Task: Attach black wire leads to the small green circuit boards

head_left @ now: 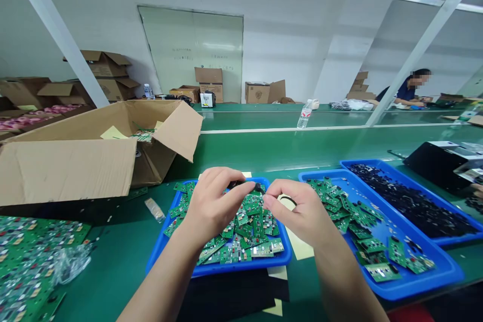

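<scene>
My left hand and my right hand are raised over a blue tray piled with several small green circuit boards. The left fingers pinch a small black part above the pile. The right fingers are curled in a pinch close beside it, on something I cannot make out. A second blue tray to the right holds more green boards. A third blue tray behind it holds several small black parts.
An open cardboard box stands at the left on the green belt. Bagged green boards lie at the near left. A black device sits at right. A water bottle and a seated person are farther back.
</scene>
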`<control>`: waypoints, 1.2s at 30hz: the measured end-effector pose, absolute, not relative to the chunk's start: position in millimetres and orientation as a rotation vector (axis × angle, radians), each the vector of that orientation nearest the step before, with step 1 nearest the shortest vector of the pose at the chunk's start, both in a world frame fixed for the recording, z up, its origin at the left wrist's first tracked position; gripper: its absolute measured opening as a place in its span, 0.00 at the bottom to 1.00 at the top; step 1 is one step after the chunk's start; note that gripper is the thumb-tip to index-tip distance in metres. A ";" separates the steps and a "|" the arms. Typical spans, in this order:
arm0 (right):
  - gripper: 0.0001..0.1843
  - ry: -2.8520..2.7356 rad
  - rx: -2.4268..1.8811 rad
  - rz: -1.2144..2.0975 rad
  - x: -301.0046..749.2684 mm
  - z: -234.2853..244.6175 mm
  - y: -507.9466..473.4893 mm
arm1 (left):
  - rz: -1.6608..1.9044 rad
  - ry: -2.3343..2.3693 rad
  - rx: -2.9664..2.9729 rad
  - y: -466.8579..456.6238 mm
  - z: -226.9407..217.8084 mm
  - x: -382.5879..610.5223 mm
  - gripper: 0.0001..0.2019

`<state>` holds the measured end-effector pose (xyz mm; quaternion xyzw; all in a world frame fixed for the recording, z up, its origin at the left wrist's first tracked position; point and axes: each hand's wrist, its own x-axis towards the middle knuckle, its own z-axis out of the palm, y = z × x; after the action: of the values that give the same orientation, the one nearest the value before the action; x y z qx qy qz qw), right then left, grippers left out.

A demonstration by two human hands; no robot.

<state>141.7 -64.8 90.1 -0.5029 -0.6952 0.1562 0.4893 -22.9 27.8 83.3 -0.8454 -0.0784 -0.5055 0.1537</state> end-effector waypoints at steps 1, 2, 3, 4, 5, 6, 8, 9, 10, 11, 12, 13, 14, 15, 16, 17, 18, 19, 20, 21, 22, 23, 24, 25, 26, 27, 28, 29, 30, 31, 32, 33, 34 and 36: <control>0.12 -1.712 -1.223 0.333 140.8 89.8 -65.8 | -1.454 -0.227 -2.399 26.8 82.8 -21.4 0.09; 0.12 -1.737 -1.225 0.281 139.8 89.4 -66.8 | -1.458 -0.237 -2.384 25.6 82.3 -20.2 0.08; 0.11 -1.761 -1.229 0.220 138.9 88.9 -67.7 | -1.460 -0.252 -2.376 24.5 81.8 -19.1 0.08; 0.11 -1.785 -1.235 0.151 137.8 88.3 -68.5 | -1.460 -0.269 -2.374 23.4 81.2 -18.3 0.08; 0.11 -1.806 -1.243 0.077 136.7 87.5 -69.1 | -1.455 -0.285 -2.378 22.4 80.4 -17.5 0.08; 0.12 -1.824 -1.250 0.005 135.2 86.6 -69.6 | -1.449 -0.299 -2.383 21.6 79.6 -16.8 0.08; 0.12 -1.856 -1.264 -0.126 131.0 84.7 -70.0 | -1.443 -0.319 -2.387 20.6 78.0 -15.4 0.07; 0.13 -1.868 -1.269 -0.187 128.1 83.7 -69.9 | -1.443 -0.323 -2.387 20.3 77.2 -14.8 0.07; 0.13 -1.876 -1.272 -0.244 124.9 82.7 -69.6 | -1.447 -0.326 -2.386 20.2 76.6 -14.3 0.07; 0.14 -1.877 -1.274 -0.300 121.6 81.7 -69.1 | -1.451 -0.326 -2.384 20.1 76.0 -14.0 0.07; 0.14 -1.874 -1.273 -0.354 118.5 80.8 -68.5 | -1.454 -0.329 -2.380 20.1 75.7 -13.9 0.07; 0.15 -1.869 -1.273 -0.400 115.7 80.0 -67.8 | -1.453 -0.338 -2.375 20.1 75.5 -14.0 0.07; 0.16 -1.865 -1.274 -0.434 113.7 79.4 -67.1 | -1.449 -0.352 -2.369 20.2 75.5 -14.2 0.07; 0.16 -1.867 -1.282 -0.454 112.4 79.1 -66.5 | -1.445 -0.369 -2.359 20.4 75.6 -14.6 0.07; 0.16 -1.872 -1.297 -0.460 112.0 78.9 -66.0 | -1.441 -0.387 -2.347 20.7 75.8 -14.9 0.07; 0.16 -1.883 -1.316 -0.453 112.2 78.8 -65.5 | -1.434 -0.404 -2.334 21.0 76.1 -15.2 0.07; 0.16 -1.895 -1.337 -0.432 112.8 78.9 -65.2 | -1.426 -0.418 -2.323 21.3 76.3 -15.3 0.07; 0.16 -1.901 -1.359 -0.400 113.6 79.0 -65.0 | -1.418 -0.430 -2.312 21.6 76.5 -15.3 0.07; 0.16 -1.902 -1.377 -0.359 114.3 79.1 -64.9 | -1.411 -0.442 -2.299 21.6 76.6 -15.1 0.06; 0.16 -1.899 -1.388 -0.311 114.6 79.1 -64.9 | -1.408 -0.456 -2.285 21.5 76.5 -14.8 0.06; 0.16 -1.889 -1.392 -0.262 114.3 79.0 -65.0 | -1.410 -0.469 -2.271 21.3 76.2 -14.4 0.06; 0.16 -1.875 -1.387 -0.217 113.5 78.8 -65.2 | -1.419 -0.479 -2.256 20.9 75.8 -14.0 0.06; 0.15 -1.853 -1.375 -0.176 112.2 78.6 -65.5 | -1.432 -0.486 -2.243 20.6 75.1 -13.6 0.07; 0.15 -1.830 -1.355 -0.135 110.5 78.4 -65.9 | -1.448 -0.484 -2.236 20.4 74.4 -13.4 0.07; 0.14 -1.804 -1.329 -0.097 108.7 78.4 -66.2 | -1.468 -0.472 -2.233 20.4 73.7 -13.4 0.07; 0.13 -1.779 -1.299 -0.057 106.9 78.5 -66.4 | -1.488 -0.456 -2.234 20.7 72.9 -13.5 0.08; 0.12 -1.756 -1.269 -0.013 105.3 78.7 -66.4 | -1.508 -0.437 -2.236 21.2 72.3 -13.7 0.08; 0.11 -1.738 -1.244 0.039 104.1 79.1 -66.1 | -1.524 -0.421 -2.239 21.9 71.8 -14.2 0.08; 0.10 -1.723 -1.223 0.097 103.2 79.6 -65.7 | -1.537 -0.407 -2.240 22.5 71.5 -14.7 0.08; 0.09 -1.710 -1.207 0.156 102.6 79.9 -65.1 | -1.547 -0.398 -2.241 23.2 71.3 -15.3 0.08; 0.09 -1.696 -1.191 0.213 102.3 80.1 -64.2 | -1.553 -0.393 -2.243 23.7 71.2 -15.9 0.08; 0.08 -1.682 -1.174 0.265 102.2 79.9 -63.4 | -1.558 -0.385 -2.249 24.1 71.2 -16.5 0.08; 0.07 -1.669 -1.149 0.307 102.2 79.5 -62.5 | -1.565 -0.370 -2.256 24.5 71.4 -17.1 0.08; 0.06 -1.639 -1.087 0.365 102.3 77.9 -61.3 | -1.579 -0.332 -2.281 25.2 71.8 -17.9 0.09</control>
<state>102.3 -61.3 77.9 -0.4572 -0.6896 0.1534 0.5402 -17.9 25.2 71.8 -0.8041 -0.1170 -0.5567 0.1727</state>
